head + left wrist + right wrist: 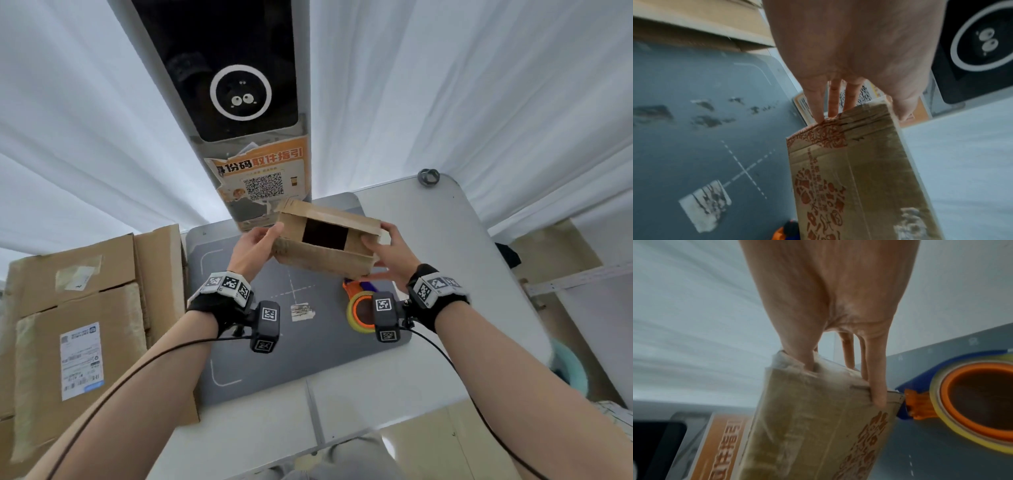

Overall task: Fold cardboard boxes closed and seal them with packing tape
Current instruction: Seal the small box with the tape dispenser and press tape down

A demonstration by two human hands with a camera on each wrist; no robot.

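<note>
Small cardboard box (327, 245) held in the air above the grey mat (239, 370), between both hands. Its top is partly closed — a dark rectangular opening shows between the flaps; nothing can be made out inside. Sides carry orange print and old tape residue.

Left hand (255, 248) grips the left end, thumb on top, fingers (833, 100) close together behind. Right hand (390, 251) grips the right end, thumb pressed on the top flap, fingers (877, 369) slightly apart.

Tape dispenser (358, 308) — orange, with a yellowish roll — lies on the mat below the box. Large cardboard cartons (78, 329) are stacked left of the table (445, 240). A kiosk with a QR poster (263, 185) stands behind.
</note>
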